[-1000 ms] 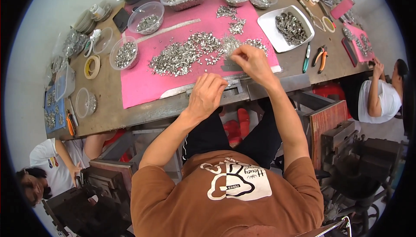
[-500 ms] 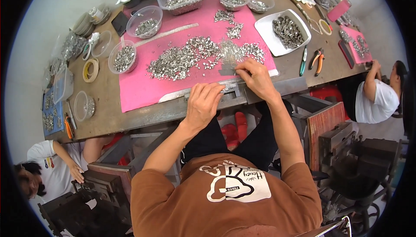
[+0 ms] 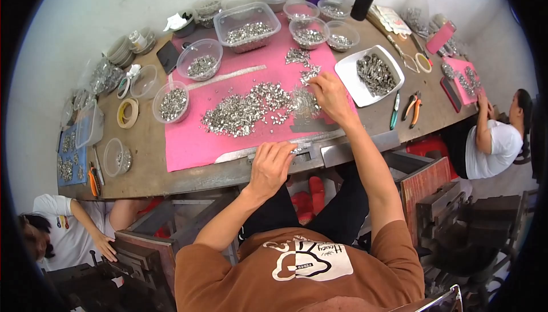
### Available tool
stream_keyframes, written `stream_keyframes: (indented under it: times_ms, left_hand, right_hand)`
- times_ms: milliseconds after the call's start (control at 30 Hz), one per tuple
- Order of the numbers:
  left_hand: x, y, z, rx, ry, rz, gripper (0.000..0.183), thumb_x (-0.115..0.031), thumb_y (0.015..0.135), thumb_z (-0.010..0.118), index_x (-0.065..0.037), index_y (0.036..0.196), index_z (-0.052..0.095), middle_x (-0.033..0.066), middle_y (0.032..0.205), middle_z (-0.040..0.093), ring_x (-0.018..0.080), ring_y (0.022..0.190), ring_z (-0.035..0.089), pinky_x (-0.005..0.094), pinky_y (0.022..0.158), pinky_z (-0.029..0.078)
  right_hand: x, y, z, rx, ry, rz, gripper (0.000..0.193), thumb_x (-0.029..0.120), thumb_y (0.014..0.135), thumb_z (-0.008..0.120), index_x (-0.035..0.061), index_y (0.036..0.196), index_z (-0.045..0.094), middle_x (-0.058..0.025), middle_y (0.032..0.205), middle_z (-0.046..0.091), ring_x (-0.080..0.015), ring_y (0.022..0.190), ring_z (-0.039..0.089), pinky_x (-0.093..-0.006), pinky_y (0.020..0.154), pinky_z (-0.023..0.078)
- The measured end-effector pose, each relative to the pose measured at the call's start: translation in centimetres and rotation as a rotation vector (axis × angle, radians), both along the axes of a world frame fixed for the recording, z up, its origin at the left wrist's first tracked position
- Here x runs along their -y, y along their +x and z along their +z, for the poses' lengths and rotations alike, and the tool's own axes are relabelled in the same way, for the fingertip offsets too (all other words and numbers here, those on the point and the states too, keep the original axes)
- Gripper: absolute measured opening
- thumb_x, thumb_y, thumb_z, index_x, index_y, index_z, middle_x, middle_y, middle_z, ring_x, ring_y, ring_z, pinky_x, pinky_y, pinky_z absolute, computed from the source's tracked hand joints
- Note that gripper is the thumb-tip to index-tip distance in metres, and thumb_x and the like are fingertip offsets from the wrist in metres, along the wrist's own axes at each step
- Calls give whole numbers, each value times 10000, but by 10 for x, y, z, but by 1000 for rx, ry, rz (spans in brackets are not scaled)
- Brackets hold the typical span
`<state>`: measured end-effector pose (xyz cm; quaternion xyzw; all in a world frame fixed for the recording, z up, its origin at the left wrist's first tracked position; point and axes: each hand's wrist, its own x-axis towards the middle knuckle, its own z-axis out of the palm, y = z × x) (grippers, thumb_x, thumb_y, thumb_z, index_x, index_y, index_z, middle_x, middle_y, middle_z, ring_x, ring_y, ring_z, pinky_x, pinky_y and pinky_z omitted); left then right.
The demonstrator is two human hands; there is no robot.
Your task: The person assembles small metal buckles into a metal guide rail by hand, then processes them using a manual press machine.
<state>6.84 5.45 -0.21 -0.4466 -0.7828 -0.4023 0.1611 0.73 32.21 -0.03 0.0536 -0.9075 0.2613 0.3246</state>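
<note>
We cannot tell what our left hand [image 3: 273, 163] pinches; the small metal pieces [image 3: 245, 109] are too tiny to identify

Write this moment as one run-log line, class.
left hand: on metal strip at table edge | right hand: in small metal parts on pink mat

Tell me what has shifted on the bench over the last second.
The right hand drew back toward the near edge, then reached out again to the far right end of the heap of small metal parts on the pink mat; whether it grips any is unclear. The left hand stayed at the metal strip on the bench edge. Bowls and white tray kept their places.
</note>
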Motion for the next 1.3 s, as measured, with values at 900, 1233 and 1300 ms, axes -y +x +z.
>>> stream_keyframes:
  times_ms: [900, 1233, 1300]
  left_hand:
    - [48, -87, 12, -18, -119, 268, 73, -145, 880, 742, -114, 946, 743, 25, 870, 677, 222, 885, 613, 418, 961, 368]
    - [50, -87, 7, -32, -248, 168, 45, -159, 858, 763, -127, 884, 744, 4, 857, 628, 205, 920, 593, 442, 988, 327]
    - [48, -85, 9, -51, -283, 154, 61, -164, 863, 751, -120, 893, 722, 17, 885, 594, 216, 948, 574, 460, 1002, 327]
  right_hand:
    - [39, 91, 12, 216, -340, 50, 92, 3, 883, 680, -34, 966, 668, -148, 854, 702, -260, 728, 686, -377, 670, 535]
    - [37, 106, -1, 156, -76, -7, 154, -3, 856, 726, 12, 1010, 725, -113, 913, 644, -303, 880, 636, -395, 766, 498]
    - [36, 108, 1, 146, -87, -27, 147, -10, 866, 713, 9, 1012, 727, -121, 902, 654, -299, 847, 646, -381, 744, 505]
